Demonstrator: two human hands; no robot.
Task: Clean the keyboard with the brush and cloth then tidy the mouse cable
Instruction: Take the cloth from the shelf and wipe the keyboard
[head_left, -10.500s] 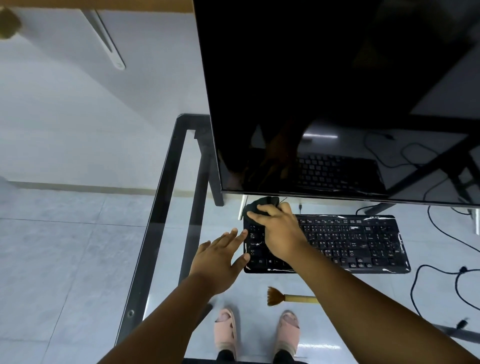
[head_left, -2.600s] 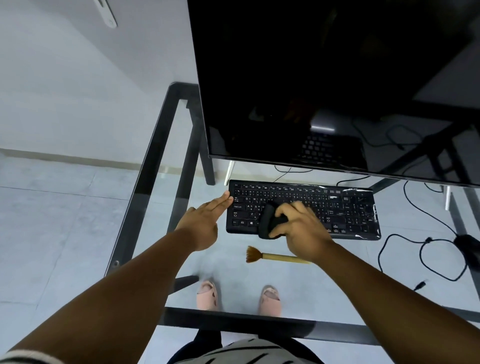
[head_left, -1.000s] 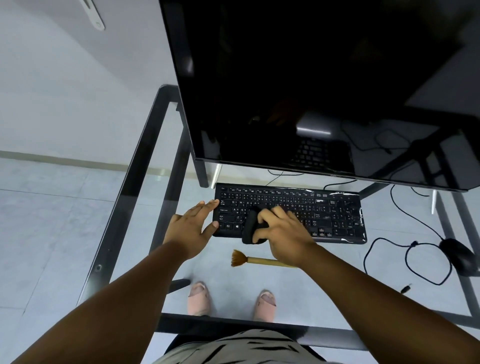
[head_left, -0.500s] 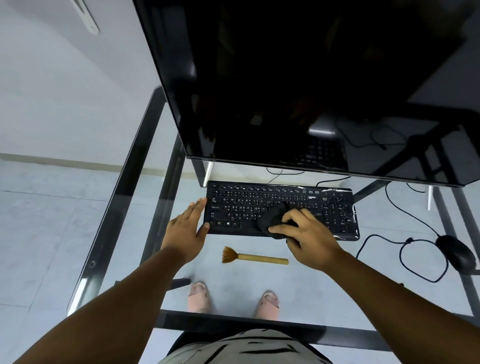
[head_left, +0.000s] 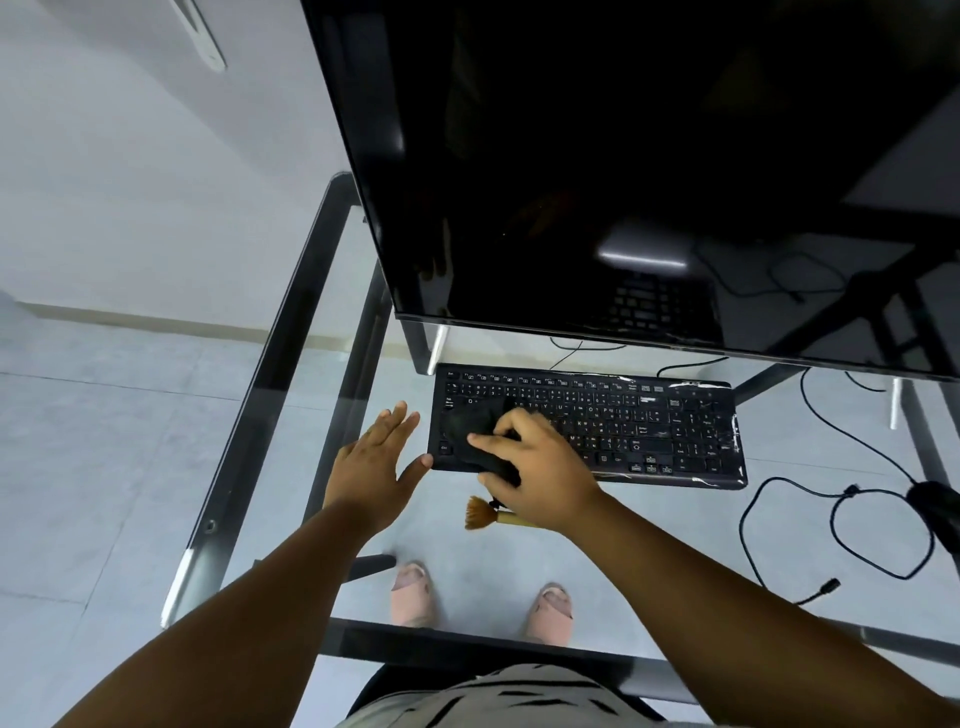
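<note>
1. Left hand (head_left: 373, 464) sits flat on the glass bench (head_left: 291, 332), fingers straight and spread, thumb tip right at the near-left corner of the keyboard (head_left: 587, 427). That grip is released, nothing in it. It's basically in the same bracing spot it was half a second ago, so it's still just keeping the board from sliding

2. The cloth (head_left: 480, 434) is the bit that moved. Half a second back it was bunched near the middle of the keys; now it's over the left end, covering the left-hand keys down to the front edge

3. Right hand (head_left: 535, 470) has swung left with it. Its grip is grasping the cloth, fingers curled over the dark wad and pressing it onto the keys. Looks like a wiping pass running from the centre out to the left side

4. The brush (head_left: 485, 513) lies on the bench just in front of the keyboard, bristles pointing left, handle mostly hidden under the right wrist. Nobody's holding it, so I'd guess brushing is done and this is the cloth stage

5. Way over right, the mouse (head_left: 937, 512) sits at the frame edge with its cable (head_left: 831, 525) sprawled in loose loops on the bench. Untouched, so tidying that is still to come
</note>
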